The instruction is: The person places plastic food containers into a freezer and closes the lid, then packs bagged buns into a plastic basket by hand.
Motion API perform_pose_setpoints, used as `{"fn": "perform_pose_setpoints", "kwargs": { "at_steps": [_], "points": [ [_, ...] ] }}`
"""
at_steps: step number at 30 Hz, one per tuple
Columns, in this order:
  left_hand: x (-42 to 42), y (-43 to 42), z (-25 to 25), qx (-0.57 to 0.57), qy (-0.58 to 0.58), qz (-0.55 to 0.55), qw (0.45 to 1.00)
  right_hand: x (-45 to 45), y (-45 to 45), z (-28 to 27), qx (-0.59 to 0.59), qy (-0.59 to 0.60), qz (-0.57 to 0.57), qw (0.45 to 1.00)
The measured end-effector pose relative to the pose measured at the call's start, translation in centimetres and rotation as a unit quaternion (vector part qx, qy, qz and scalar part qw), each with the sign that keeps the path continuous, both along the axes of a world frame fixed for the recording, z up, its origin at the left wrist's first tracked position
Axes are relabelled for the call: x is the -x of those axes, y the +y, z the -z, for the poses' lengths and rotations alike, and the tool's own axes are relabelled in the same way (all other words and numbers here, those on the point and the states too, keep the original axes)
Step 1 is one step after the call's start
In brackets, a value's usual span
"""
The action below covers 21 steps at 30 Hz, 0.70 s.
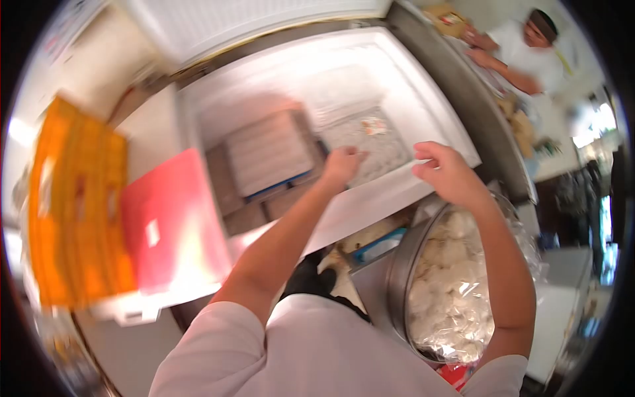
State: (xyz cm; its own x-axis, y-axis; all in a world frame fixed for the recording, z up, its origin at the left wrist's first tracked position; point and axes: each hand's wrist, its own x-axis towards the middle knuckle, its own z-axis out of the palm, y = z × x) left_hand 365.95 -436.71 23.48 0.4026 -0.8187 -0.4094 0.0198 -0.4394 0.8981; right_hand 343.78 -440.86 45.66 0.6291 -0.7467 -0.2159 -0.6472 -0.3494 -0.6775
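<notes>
My left hand [345, 165] reaches down into an open white chest freezer [423, 99], close to a pale tray-like surface [390, 142] with a small white and orange patch [373, 126] on it. Motion blurs its fingers. Over the freezer's front right rim hovers my right hand [446, 171], fingers bent and thumb apart, with nothing visible between them. Left of my left hand, inside the freezer, lies a light ridged block or tray [270, 155] with a blue front edge. Below my right arm stands a large round metal pot [399, 278] of whitish lumps [446, 284] under clear plastic.
An orange crate [73, 205] and a red lid or board [173, 221] stand at the left. The freezer's raised lid [245, 23] is behind. At the upper right a person [526, 49] works at a counter with brown items. A blue-edged object [380, 245] lies beside the pot.
</notes>
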Motion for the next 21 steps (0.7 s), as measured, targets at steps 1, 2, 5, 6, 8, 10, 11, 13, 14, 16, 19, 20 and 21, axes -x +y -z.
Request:
{"fn": "perform_pose_setpoints", "kwargs": {
  "at_steps": [1,2,5,6,8,10,11,13,14,16,19,20,21],
  "points": [
    [0.5,3.0,-2.9,0.04,-0.016,-0.033,0.999,-1.3,0.8,-0.2,-0.014,-0.019,-0.017,1.0],
    [1.1,6.5,-6.5,0.084,-0.033,-0.059,0.994,-2.5,1.5,0.0,-0.027,-0.039,-0.047,0.998],
    [1.7,17.7,-12.2,0.137,-0.049,-0.074,0.987,-7.1,4.6,1.2,-0.054,-0.064,-0.12,0.989],
    [1.6,21.4,-13.6,0.128,-0.067,-0.08,0.986,-9.0,6.0,1.7,-0.063,-0.065,-0.141,0.986],
    [0.5,28.3,-14.4,0.133,-0.085,-0.119,0.98,-12.7,9.3,3.5,-0.154,-0.08,-0.169,0.97],
    [-1.1,34.2,-14.3,0.149,-0.103,-0.189,0.965,-16.5,13.4,5.1,-0.251,-0.073,-0.183,0.948],
    [-2.2,36.9,-14.3,0.151,-0.119,-0.225,0.955,-18.5,15.2,6.6,-0.304,-0.063,-0.183,0.933],
    [-4.5,41.8,-14.1,0.151,-0.088,-0.321,0.931,-21.8,19.8,8.0,-0.38,-0.059,-0.168,0.908],
    [-5.7,43.7,-13.7,0.152,-0.109,-0.366,0.912,-23.5,21.8,9.4,-0.419,-0.07,-0.16,0.891],
    [-8.1,47.2,-13.1,0.156,-0.155,-0.439,0.871,-25.8,25.5,10.9,-0.483,-0.126,-0.155,0.853],
    [-11.2,50.3,-14.5,0.098,-0.252,-0.495,0.826,-27.1,28.1,11.3,-0.492,-0.196,-0.112,0.841],
    [-12.1,51.3,-14.6,0.079,-0.316,-0.476,0.817,-27.3,28.5,11.7,-0.478,-0.215,-0.077,0.848],
    [-13.0,52.1,-14.4,0.064,-0.376,-0.452,0.806,-27.0,28.4,11.8,-0.485,-0.247,-0.064,0.836]
  ]
}}
